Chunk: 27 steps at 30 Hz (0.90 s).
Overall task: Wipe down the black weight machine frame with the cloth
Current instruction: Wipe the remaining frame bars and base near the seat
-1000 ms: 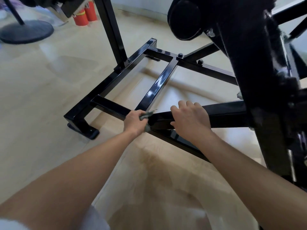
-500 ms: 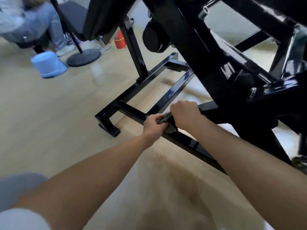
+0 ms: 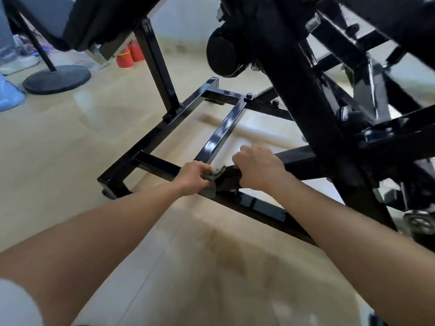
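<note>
The black weight machine frame [image 3: 219, 135] stands on a pale floor, its glossy base bars forming a low rectangle with a thick slanted upright on the right. My left hand [image 3: 194, 176] grips a small grey cloth [image 3: 211, 182] against the near cross bar. Right beside it, my right hand [image 3: 257, 169] curls its fingers over the top of the same bar, almost touching the cloth. Most of the cloth is hidden between hand and bar.
A round black stand base [image 3: 56, 78] sits at the far left, with a pale blue tub [image 3: 9, 95] at the left edge. Two red canisters [image 3: 129, 55] stand behind the frame. A black roller pad [image 3: 223, 55] hangs above the base. A wheel [image 3: 421, 222] shows at right.
The view has swung back down and left toward the base. My hands, pressed together half a second ago, now sit slightly apart on the bar, cloth still in the left.
</note>
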Each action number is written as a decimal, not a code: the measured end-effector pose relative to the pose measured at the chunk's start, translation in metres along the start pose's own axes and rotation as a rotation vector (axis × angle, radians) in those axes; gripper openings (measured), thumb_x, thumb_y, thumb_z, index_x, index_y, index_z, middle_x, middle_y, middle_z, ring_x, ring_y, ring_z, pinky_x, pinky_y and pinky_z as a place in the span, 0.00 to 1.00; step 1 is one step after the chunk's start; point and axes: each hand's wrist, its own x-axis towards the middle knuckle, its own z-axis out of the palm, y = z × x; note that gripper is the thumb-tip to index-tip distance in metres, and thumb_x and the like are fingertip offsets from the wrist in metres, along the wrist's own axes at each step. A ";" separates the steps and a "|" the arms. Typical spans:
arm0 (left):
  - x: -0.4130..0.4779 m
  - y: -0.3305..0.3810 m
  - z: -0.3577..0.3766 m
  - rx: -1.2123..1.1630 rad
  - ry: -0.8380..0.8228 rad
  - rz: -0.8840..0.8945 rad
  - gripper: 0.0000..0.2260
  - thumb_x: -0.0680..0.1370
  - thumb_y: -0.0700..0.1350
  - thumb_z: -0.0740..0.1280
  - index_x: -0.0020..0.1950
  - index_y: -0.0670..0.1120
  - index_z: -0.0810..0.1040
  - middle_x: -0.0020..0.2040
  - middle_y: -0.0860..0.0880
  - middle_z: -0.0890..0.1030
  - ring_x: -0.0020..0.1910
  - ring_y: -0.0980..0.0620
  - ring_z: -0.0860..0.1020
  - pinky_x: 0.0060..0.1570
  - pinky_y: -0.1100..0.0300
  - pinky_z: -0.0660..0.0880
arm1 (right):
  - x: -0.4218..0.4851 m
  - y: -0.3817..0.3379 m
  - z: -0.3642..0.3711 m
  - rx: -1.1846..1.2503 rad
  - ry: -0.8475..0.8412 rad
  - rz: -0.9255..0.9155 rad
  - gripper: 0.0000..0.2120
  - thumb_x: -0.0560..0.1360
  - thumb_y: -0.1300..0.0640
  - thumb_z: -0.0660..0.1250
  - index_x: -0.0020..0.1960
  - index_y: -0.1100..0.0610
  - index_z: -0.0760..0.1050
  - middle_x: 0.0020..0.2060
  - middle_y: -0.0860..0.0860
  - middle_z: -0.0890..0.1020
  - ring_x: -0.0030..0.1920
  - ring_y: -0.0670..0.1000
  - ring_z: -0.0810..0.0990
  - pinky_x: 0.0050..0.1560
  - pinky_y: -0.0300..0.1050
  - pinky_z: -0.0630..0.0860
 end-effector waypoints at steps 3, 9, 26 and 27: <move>0.021 -0.003 -0.020 0.137 -0.112 0.133 0.13 0.70 0.44 0.80 0.54 0.49 0.86 0.49 0.50 0.83 0.49 0.48 0.82 0.53 0.54 0.79 | 0.003 -0.002 -0.004 0.029 -0.053 0.073 0.07 0.71 0.59 0.69 0.48 0.54 0.75 0.46 0.50 0.73 0.46 0.54 0.73 0.45 0.51 0.76; 0.036 -0.019 -0.020 0.203 -0.152 0.451 0.13 0.75 0.46 0.75 0.59 0.50 0.84 0.48 0.52 0.77 0.53 0.47 0.79 0.50 0.57 0.70 | 0.009 -0.008 -0.005 0.095 -0.115 0.230 0.07 0.71 0.54 0.71 0.48 0.48 0.76 0.48 0.47 0.73 0.52 0.52 0.73 0.49 0.51 0.76; 0.050 -0.006 -0.005 -0.310 -0.153 0.674 0.14 0.71 0.47 0.79 0.55 0.49 0.87 0.49 0.50 0.82 0.47 0.48 0.80 0.50 0.55 0.76 | 0.012 -0.029 -0.004 0.078 -0.079 0.516 0.16 0.71 0.45 0.75 0.57 0.47 0.82 0.55 0.44 0.80 0.56 0.51 0.76 0.56 0.50 0.74; 0.051 -0.015 -0.005 -0.268 -0.160 0.681 0.14 0.72 0.47 0.79 0.56 0.49 0.87 0.49 0.50 0.82 0.48 0.48 0.80 0.49 0.55 0.75 | 0.010 -0.030 -0.001 0.071 -0.061 0.513 0.15 0.71 0.45 0.75 0.57 0.47 0.82 0.56 0.44 0.80 0.57 0.51 0.76 0.56 0.48 0.73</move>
